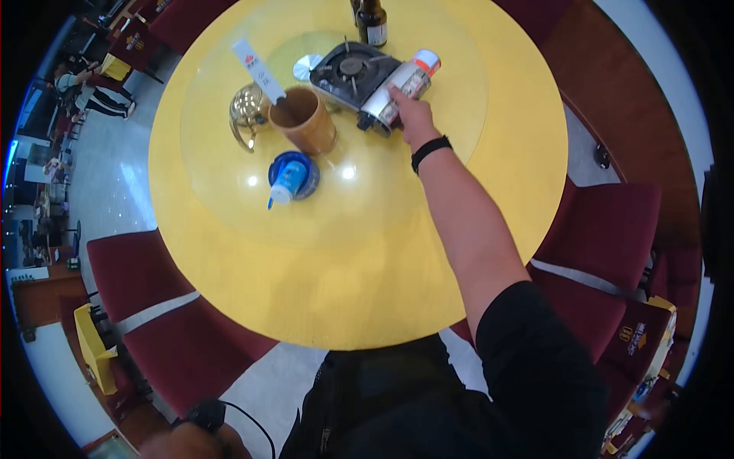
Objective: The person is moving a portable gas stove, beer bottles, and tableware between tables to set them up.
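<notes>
**Right hand on a gas can at a round yellow bench**

The room is a dining hall with a pale glossy floor [115, 199]; a person [88, 92] is at the far left among other furniture. Dark red chairs [164, 321] ring the bench [321, 283], a large round top in yellow with a glass turntable [428, 161] set in its middle, lamps glinting off it.

On the turntable stands a small black stove [353, 73], and a silver gas can [399, 90] with a red cap lies along its right side. The right hand [413, 115], a black band at the wrist, reaches from the near edge and its grip is closed on the can's lower end. Just left of the stove is a brown pot [306, 121] with a white card in it, a gold teapot [248, 111] beside that, and a blue and white cup [289, 182] nearer the person. A dark bottle [371, 23] stands behind the stove.

The left hand [191, 442] is low by the floor, dim and holding something dark; I cannot tell its grip.
</notes>
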The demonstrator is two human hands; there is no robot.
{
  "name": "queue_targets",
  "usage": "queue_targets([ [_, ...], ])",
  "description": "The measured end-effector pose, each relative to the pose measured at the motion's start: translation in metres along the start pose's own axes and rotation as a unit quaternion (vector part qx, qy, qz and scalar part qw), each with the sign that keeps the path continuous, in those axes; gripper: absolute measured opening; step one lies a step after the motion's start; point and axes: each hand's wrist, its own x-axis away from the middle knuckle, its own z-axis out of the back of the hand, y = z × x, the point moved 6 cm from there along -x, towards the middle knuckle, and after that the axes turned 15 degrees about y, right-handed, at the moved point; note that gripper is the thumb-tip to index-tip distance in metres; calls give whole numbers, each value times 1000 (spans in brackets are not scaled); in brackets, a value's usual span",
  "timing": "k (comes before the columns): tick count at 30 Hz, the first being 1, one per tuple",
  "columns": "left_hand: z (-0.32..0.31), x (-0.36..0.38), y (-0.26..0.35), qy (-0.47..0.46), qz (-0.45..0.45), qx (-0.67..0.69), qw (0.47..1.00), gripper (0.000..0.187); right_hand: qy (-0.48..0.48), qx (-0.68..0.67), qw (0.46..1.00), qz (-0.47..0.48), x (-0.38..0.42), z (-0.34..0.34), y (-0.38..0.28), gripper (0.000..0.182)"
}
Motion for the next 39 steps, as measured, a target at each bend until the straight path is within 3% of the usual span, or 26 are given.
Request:
queue_targets([
  [1,12,18,-2,-3,-12,2,1000,11,24,25,999,10,-10,-3,0,69],
  [2,46,47,-25,151,132,-210,957,10,43,11,999,4,-12,-4,2,70],
  [3,64,53,-51,293,266,-399,827,17,63,21,998,11,-17,-5,5,74],
  [4,62,49,-91,312,347,-356,809,18,66,13,998,10,-22,-8,6,76],
  [6,102,68,-165,230,449,-346,791,30,64,3,998,9,-17,-8,6,78],
  [7,125,87,-199,236,491,-304,781,31,31,-24,999,-13,-17,-11,5,77],
  [9,160,119,-252,327,596,-284,676,36,-6,-54,998,-35,-13,-18,9,77],
  [11,182,133,-293,356,613,-276,649,41,52,-58,996,-37,-10,-10,10,74],
  [12,191,140,-309,371,620,-288,629,43,111,-45,992,-41,5,-6,3,48],
  [13,200,143,-319,385,628,-301,606,46,108,-44,992,-46,5,-5,6,48],
  [15,198,135,-338,390,635,-300,596,46,56,-78,995,-30,7,-5,10,73],
  [20,193,116,-381,389,661,-290,572,44,86,-72,993,-49,22,0,14,73],
  [25,213,113,-407,333,680,-311,574,25,108,-65,992,-17,40,3,5,73],
  [26,206,107,-402,346,677,-313,568,18,102,-69,992,-20,38,2,8,73],
  [29,206,102,-397,301,690,-324,573,17,149,-57,987,-23,45,5,5,58],
  [31,203,100,-392,306,689,-317,575,17,166,-50,984,-28,48,7,3,57],
  [33,202,94,-390,291,688,-313,587,17,131,-60,989,-24,36,4,8,56],
  [34,201,92,-386,293,685,-312,590,17,92,-71,992,-40,33,4,10,76],
  [39,193,79,-341,277,663,-282,636,19,77,-96,992,-37,34,3,7,65],
])
